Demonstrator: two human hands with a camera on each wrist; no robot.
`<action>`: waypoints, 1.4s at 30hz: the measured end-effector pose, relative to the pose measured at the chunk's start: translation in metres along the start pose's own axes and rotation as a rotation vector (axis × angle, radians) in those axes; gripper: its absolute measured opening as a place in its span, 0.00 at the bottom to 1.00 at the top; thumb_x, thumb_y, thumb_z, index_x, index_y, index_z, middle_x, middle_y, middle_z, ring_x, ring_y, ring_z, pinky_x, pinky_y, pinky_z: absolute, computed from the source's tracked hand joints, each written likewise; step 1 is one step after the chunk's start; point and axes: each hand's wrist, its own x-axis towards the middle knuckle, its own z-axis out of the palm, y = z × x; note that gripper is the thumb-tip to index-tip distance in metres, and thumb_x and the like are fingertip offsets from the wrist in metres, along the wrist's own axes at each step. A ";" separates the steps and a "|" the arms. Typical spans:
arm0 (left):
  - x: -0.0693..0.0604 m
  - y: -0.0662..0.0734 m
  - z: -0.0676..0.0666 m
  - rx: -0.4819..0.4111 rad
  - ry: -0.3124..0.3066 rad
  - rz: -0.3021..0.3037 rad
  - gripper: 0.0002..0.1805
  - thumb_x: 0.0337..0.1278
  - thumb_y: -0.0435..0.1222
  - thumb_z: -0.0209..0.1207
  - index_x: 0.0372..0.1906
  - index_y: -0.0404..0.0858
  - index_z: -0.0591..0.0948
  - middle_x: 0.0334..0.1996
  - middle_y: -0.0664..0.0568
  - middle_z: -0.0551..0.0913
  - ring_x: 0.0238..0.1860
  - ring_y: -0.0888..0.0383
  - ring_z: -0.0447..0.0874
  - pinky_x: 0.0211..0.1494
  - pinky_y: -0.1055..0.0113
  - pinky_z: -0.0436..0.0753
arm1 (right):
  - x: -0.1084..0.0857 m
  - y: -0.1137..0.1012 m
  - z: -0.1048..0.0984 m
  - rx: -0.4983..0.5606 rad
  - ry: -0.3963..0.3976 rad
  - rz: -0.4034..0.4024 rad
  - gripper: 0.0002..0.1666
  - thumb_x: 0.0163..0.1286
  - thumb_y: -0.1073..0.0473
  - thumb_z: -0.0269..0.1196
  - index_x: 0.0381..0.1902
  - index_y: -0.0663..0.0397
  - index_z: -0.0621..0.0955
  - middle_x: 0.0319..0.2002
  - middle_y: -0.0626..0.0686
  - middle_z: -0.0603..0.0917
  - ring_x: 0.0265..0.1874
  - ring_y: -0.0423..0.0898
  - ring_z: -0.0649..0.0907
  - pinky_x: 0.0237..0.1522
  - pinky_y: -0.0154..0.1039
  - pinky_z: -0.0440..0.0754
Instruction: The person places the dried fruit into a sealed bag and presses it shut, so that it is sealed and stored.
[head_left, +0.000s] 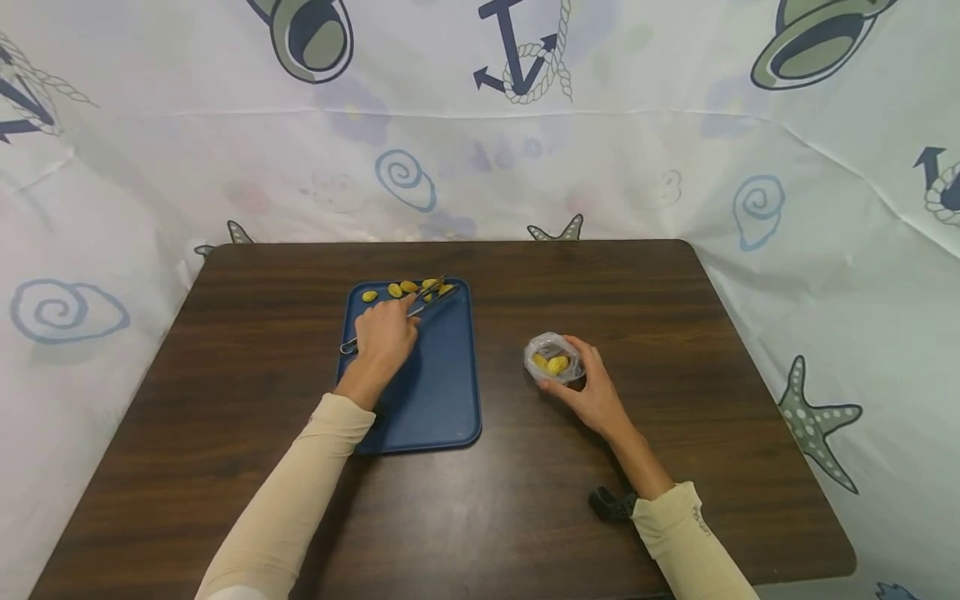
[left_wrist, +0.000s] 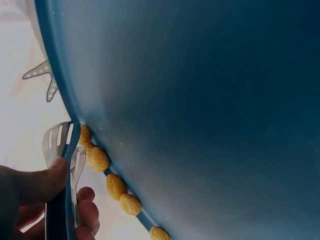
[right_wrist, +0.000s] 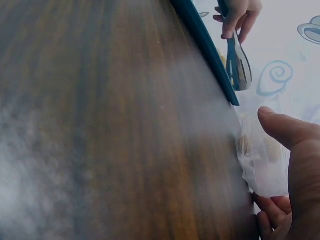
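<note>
My left hand holds a pair of metal tongs with slotted ends, reaching over the far end of a blue tray. Along the tray's far edge lies a row of small yellow, nut-like pieces. In the left wrist view, the thumb and fingers press the tongs from both sides, and the slotted ends stand apart close to the pieces. To the right of the tray, my right hand curls round a clear plastic bag, open at the top, with a few yellow pieces inside.
Both the tray and the bag are on a dark brown wooden table. A black object is beside the right wrist. Behind the table hangs a pale sheet printed with anchors, shells and starfish.
</note>
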 end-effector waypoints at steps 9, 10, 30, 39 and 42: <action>0.004 0.002 0.006 0.018 -0.010 -0.013 0.22 0.69 0.35 0.59 0.66 0.44 0.83 0.44 0.37 0.91 0.27 0.41 0.85 0.31 0.45 0.82 | -0.002 0.002 0.000 0.002 -0.010 0.019 0.51 0.63 0.42 0.75 0.79 0.34 0.62 0.67 0.54 0.70 0.61 0.53 0.74 0.64 0.59 0.70; 0.004 0.002 0.007 0.016 -0.003 -0.011 0.22 0.69 0.34 0.59 0.65 0.44 0.83 0.44 0.37 0.91 0.27 0.41 0.85 0.31 0.45 0.82 | -0.002 0.001 0.000 0.003 -0.010 0.018 0.51 0.63 0.42 0.75 0.79 0.34 0.62 0.67 0.54 0.70 0.61 0.53 0.74 0.64 0.59 0.70; -0.026 0.009 -0.009 -0.073 0.061 -0.022 0.20 0.69 0.37 0.61 0.64 0.44 0.84 0.45 0.38 0.91 0.26 0.40 0.84 0.23 0.50 0.76 | -0.001 -0.001 0.000 -0.002 0.002 0.011 0.51 0.62 0.43 0.76 0.78 0.37 0.64 0.67 0.54 0.71 0.62 0.53 0.74 0.66 0.59 0.69; -0.039 0.014 -0.017 -0.107 0.113 -0.028 0.20 0.67 0.38 0.64 0.62 0.45 0.85 0.47 0.40 0.91 0.20 0.46 0.78 0.20 0.55 0.72 | -0.001 -0.002 -0.001 0.012 -0.003 0.013 0.51 0.63 0.42 0.75 0.78 0.34 0.63 0.67 0.54 0.71 0.61 0.53 0.74 0.65 0.59 0.70; -0.044 0.016 -0.020 -0.118 0.117 -0.033 0.20 0.68 0.38 0.64 0.63 0.45 0.85 0.46 0.41 0.91 0.16 0.51 0.69 0.17 0.60 0.65 | -0.003 -0.003 -0.001 0.021 -0.013 0.022 0.51 0.63 0.42 0.74 0.78 0.34 0.62 0.67 0.54 0.70 0.60 0.54 0.74 0.64 0.59 0.70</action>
